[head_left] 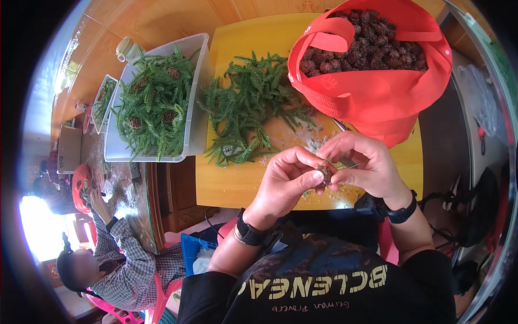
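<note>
Over the near part of the yellow table, my left hand is closed, pinching a small brown pine cone between thumb and fingers. My right hand meets it from the other side, its thumb and fingertips pressed together at the cone. A thin wire-like strand sticks out from the right fingers. Just beyond my hands lie loose green artificial pine sprigs. A red fabric bag full of pine cones stands at the far right of the table.
Left of the sprigs, a clear plastic bin holds more greenery with several cones. A slim metal tool lies by the bag. Pale crumbs litter the yellow tabletop. Another person in a checked shirt works at the left table.
</note>
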Motion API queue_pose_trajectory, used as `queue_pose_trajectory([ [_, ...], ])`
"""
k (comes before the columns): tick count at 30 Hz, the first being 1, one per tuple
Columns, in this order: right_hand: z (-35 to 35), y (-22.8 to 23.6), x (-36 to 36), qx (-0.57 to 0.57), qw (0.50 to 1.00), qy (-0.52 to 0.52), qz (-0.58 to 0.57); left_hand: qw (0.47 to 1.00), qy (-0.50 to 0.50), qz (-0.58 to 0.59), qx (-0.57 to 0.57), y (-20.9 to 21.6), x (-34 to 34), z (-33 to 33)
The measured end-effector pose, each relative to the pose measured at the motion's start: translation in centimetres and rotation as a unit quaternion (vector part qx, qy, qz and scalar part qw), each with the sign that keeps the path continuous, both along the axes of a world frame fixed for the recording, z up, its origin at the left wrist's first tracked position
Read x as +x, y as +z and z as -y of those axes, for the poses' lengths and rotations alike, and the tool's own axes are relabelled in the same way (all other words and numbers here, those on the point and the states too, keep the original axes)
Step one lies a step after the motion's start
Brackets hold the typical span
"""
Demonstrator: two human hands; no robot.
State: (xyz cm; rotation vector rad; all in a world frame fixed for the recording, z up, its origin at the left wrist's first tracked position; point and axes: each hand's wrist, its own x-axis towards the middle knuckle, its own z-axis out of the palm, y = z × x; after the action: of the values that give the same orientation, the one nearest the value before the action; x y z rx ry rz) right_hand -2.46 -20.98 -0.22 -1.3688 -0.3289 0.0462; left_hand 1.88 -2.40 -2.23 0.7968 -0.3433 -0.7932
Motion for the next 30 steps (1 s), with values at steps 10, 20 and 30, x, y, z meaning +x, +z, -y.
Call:
queue_pose_trajectory([
  [10, -0.4, 0.4, -0.8, -0.03, 0.996, -0.061, 0.059, 0.999, 0.038, -0.002, -0.026, 0.3, 0.0, 0.2],
  [20, -0.4, 0.0, -0.7, -0.093, 0.984, -0.054, 0.142, 0.998, 0.055, -0.011, -0.036, 0.1, 0.1, 0.4],
  [30, -0.9, -0.1, -0.8, -0.153, 0.967, -0.103, 0.178, 0.998, 0.059, -0.016, -0.015, 0.3, 0.4, 0.2],
])
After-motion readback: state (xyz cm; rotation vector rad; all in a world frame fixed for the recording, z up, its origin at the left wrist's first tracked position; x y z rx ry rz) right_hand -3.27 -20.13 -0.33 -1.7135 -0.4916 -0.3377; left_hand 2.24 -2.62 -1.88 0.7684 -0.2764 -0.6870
